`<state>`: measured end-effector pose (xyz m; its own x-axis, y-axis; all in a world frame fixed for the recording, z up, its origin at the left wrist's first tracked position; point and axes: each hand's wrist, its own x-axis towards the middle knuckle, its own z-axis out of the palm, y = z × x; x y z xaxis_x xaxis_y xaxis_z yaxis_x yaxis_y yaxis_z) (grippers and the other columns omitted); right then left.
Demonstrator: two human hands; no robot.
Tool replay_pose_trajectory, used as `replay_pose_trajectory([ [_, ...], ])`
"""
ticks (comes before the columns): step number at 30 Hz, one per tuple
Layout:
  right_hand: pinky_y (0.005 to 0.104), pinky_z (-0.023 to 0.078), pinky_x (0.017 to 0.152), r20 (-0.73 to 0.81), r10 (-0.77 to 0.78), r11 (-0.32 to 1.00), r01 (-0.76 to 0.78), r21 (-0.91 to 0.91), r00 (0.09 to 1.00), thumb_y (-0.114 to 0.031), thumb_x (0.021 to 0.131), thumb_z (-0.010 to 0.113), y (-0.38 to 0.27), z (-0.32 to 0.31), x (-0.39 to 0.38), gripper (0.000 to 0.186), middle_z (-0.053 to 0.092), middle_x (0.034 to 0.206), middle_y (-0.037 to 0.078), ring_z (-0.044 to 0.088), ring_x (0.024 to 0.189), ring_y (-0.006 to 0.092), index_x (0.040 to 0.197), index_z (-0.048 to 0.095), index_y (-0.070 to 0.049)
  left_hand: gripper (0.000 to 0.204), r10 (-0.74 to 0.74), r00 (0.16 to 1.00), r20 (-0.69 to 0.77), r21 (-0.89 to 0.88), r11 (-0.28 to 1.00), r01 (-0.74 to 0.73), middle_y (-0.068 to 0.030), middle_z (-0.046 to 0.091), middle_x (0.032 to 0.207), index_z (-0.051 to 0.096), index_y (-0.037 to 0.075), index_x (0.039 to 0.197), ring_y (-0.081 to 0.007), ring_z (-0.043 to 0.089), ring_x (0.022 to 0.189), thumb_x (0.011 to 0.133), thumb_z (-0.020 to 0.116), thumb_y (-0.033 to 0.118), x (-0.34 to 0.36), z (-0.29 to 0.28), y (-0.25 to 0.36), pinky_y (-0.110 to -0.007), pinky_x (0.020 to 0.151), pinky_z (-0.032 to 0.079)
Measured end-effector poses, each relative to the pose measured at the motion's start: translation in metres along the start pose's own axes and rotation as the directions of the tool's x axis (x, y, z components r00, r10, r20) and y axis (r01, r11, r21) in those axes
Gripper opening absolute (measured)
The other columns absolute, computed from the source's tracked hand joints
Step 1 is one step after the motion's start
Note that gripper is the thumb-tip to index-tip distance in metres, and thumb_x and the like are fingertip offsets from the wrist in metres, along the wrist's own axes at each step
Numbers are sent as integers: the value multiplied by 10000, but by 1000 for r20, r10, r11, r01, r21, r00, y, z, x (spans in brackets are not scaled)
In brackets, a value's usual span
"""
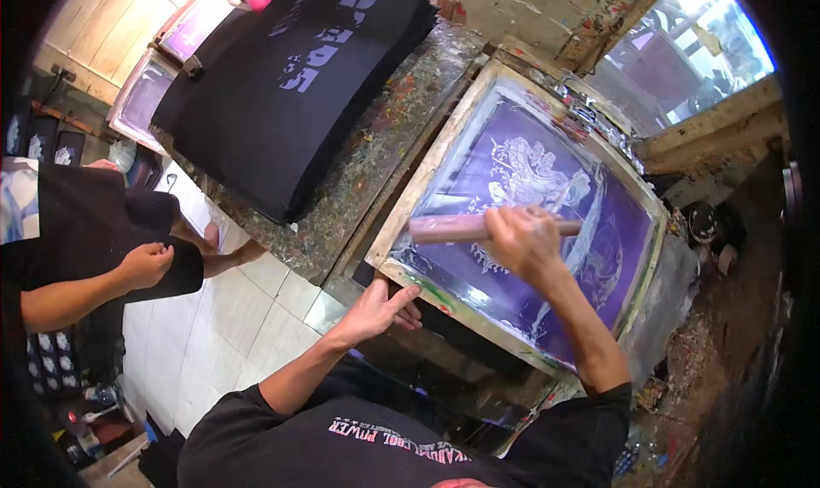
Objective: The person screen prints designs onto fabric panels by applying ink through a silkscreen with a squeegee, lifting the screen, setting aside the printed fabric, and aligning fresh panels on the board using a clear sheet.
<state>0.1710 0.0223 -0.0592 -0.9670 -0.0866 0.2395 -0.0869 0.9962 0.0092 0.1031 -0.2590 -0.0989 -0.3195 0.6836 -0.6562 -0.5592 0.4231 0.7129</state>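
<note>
My right hand (525, 242) is wrapped round the handle of a squeegee (448, 228), a long pinkish-brown bar held across a purple printing screen (628, 223). The screen's mesh carries a pale, detailed figure design, with white ink smeared along its sides. A wooden frame (440, 161), worn and stained, borders the mesh. Close to the frame's near left corner is my left hand (378, 310), thumb and fingers apart with nothing in them. Whether it touches the wood I cannot tell. What lies under the screen is hidden.
A stack of black printed cloth (256, 104) lies on the paint-spattered table (376, 155) at the left. Metal hinge clamps (589, 112) sit along the screen's far edge. Another person's hand (145, 266) is at the left, above the tiled floor (218, 317). Smaller screens (141, 99) stand behind.
</note>
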Motion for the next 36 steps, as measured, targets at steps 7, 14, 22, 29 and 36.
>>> replay_pose_trajectory([
  [7, 440, 507, 607, 137, 63, 991, -79, 112, 989, -365, 819, 723, 47, -21, 8, 296, 646, 724, 77, 676, 699, 287, 883, 590, -109, 494, 55, 998, 17, 36, 998, -56, -245, 666, 891, 426, -120, 1212, -332, 730, 780, 1030, 582, 311, 4, -8, -7, -382, 678, 629],
  [14, 490, 526, 614, -111, 508, 848, -519, -113, 854, -471, 849, 726, 154, 4, 34, 423, 694, 755, 158, 701, 702, 353, 920, 582, -79, 458, -42, 999, 17, 6, 999, 42, -255, 664, 902, 428, -121, 1168, -325, 732, 789, 1037, 574, 293, 7, -8, -5, -383, 679, 633],
  [22, 359, 524, 555, -5, 519, 840, -511, -183, 855, -176, 921, 595, -36, -7, -21, 104, 669, 686, 57, 699, 598, 214, 828, 579, -132, 436, -5, 1000, 8, 33, 999, 4, -223, 676, 845, 566, -143, 1066, -315, 737, 768, 1037, 579, 291, 5, -8, 6, -375, 674, 632],
  [29, 355, 493, 601, -49, 520, 844, -522, -119, 853, -234, 872, 650, -123, -24, -62, 140, 638, 746, 43, 671, 700, 197, 853, 600, -105, 433, 184, 983, -10, 29, 982, -184, -214, 676, 799, 573, -139, 1009, -289, 729, 705, 1033, 580, 293, 9, 0, -11, -356, 632, 621],
  [36, 479, 357, 872, -455, 566, 721, -680, -131, 688, -638, 839, 663, -129, -105, -41, 553, 585, 781, 56, 579, 733, 220, 873, 636, -86, 491, 505, 843, 187, -40, 861, -507, -188, 652, 860, 229, -18, 1387, -262, 708, 726, 1036, 536, 137, -40, 10, 56, -347, 640, 604],
])
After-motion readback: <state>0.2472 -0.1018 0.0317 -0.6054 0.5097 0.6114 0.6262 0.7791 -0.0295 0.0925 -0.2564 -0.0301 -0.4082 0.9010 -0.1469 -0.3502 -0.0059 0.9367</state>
